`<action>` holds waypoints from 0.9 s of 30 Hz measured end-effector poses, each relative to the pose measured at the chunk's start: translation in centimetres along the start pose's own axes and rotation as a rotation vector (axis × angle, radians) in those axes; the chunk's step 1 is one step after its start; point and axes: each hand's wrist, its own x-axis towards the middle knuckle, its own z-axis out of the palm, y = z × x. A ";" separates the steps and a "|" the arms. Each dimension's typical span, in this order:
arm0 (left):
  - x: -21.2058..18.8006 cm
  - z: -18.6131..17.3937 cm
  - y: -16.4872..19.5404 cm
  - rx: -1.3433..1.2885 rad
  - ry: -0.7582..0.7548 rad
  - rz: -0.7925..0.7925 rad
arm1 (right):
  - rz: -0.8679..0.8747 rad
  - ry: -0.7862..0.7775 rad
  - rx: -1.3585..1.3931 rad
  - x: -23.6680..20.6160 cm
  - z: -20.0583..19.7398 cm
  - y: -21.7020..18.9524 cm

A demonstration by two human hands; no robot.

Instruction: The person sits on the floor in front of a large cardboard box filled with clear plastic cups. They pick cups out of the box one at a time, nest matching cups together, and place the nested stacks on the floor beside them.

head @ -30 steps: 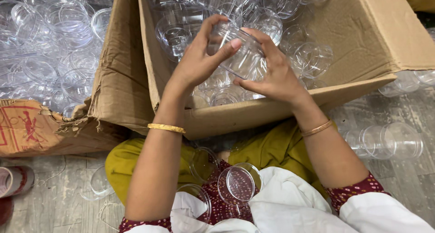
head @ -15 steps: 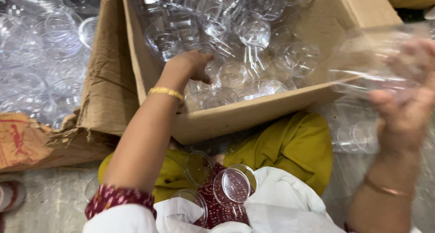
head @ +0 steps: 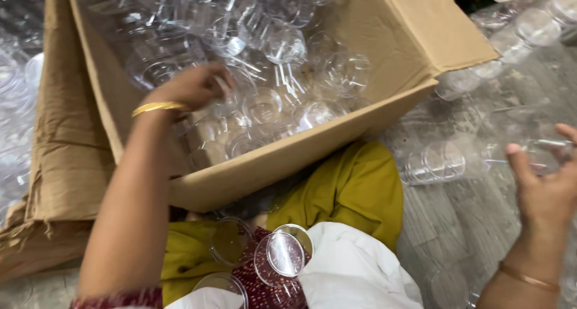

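An open cardboard box (head: 312, 145) in front of me holds several clear plastic cups (head: 264, 105). My left hand (head: 192, 87), with a gold bangle on its wrist, reaches into the box, fingers curled down among the cups. Whether it grips one is hidden. My right hand (head: 544, 186) is out at the right edge, over the floor. Its thumb and fingers are around the end of a blurred stack of clear cups (head: 523, 132).
Round clear lids (head: 282, 255) lie in my lap on yellow and white cloth. More clear cups (head: 436, 162) lie on the grey floor to the right and at the top right (head: 529, 27). A torn cardboard flap (head: 66, 141) hangs on the left.
My right hand has carried the clear cup stack out of the box to the right and lowered it toward the floor. My left hand stays in the box, reaching deeper among the cups.
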 end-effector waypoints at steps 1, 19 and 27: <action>-1.5 -0.5 0.0 0.059 0.216 0.189 | -0.050 0.018 -0.037 -0.1 -0.1 0.8; -5.5 1.4 2.2 -1.048 0.398 0.356 | -0.191 -0.015 -0.374 -0.5 4.2 6.6; -7.1 3.2 5.6 -0.655 0.449 0.454 | -0.252 -1.175 -0.150 -12.0 17.5 -6.0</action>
